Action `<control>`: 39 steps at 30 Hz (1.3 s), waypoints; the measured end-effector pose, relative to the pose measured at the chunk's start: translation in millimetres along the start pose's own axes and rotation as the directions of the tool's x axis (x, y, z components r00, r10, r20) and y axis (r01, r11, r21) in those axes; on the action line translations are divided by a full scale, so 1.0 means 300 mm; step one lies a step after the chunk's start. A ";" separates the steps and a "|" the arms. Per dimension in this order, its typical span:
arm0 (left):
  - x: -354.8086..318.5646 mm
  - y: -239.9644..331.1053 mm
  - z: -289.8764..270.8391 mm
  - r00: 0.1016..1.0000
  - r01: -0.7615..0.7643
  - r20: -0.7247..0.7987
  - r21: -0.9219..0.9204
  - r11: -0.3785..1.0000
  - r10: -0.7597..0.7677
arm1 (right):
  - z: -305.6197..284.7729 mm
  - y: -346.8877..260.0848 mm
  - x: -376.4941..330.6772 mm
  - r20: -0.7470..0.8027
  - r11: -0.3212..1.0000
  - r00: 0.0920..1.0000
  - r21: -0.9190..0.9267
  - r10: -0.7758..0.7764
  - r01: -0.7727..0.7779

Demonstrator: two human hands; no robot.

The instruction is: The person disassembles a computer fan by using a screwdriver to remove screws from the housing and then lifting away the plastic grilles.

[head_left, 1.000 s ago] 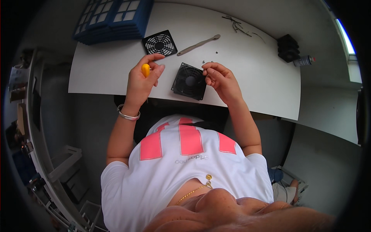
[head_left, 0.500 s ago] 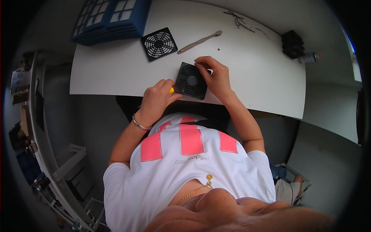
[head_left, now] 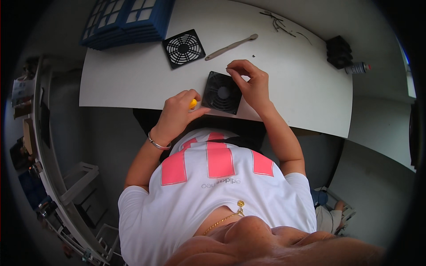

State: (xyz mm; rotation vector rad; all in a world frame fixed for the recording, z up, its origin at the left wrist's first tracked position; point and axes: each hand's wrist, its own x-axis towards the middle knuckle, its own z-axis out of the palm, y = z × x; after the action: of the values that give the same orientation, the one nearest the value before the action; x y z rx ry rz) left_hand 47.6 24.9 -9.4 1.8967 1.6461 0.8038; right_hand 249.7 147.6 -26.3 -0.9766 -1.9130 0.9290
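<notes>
A black square cooling fan with a grille lies on the white table near its front edge. At its left side, my left hand is curled around a tool with a yellow handle; the rest of that tool is hidden. The left thumb reaches toward the fan's near left side. My right hand is pinched closed just above the fan's far right corner, and what its fingertips hold is too small to make out. Beyond the fan lies a separate black fan grille.
Past the fan lies a grey-brown toothbrush, with a small metal piece to its right. Blue stacked trays stand at the far left. Dark cable ties or wires, black stacked parts and a spray can are at the far right.
My right hand has lifted off the fan's far corner and shifted slightly right, its fingertips pinched. My left hand has drawn slightly left with the yellow-handled tool.
</notes>
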 end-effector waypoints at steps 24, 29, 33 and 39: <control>0.134 -0.002 -0.130 0.822 -0.198 -0.502 -0.694 0.692 -0.270 | 0.006 -0.072 0.033 0.319 0.798 0.936 0.519 0.152 -0.306; 0.159 0.017 -0.125 0.811 -0.279 -0.531 -0.722 0.634 -0.248 | 0.002 -0.072 0.030 0.318 0.761 0.940 0.577 0.127 -0.298; 0.173 0.020 -0.113 0.819 -0.293 -0.528 -0.721 0.627 -0.225 | 0.000 -0.073 0.030 0.317 0.776 0.941 0.562 0.119 -0.287; 0.190 0.026 -0.103 0.831 -0.262 -0.504 -0.726 0.636 -0.234 | -0.001 -0.072 0.039 0.332 0.804 0.935 0.517 0.128 -0.294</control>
State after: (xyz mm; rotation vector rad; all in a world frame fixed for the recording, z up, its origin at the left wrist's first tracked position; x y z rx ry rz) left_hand 36.3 79.8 23.9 1.0691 1.1980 1.8671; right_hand 238.9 148.2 -4.3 -0.7307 -1.6004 1.7295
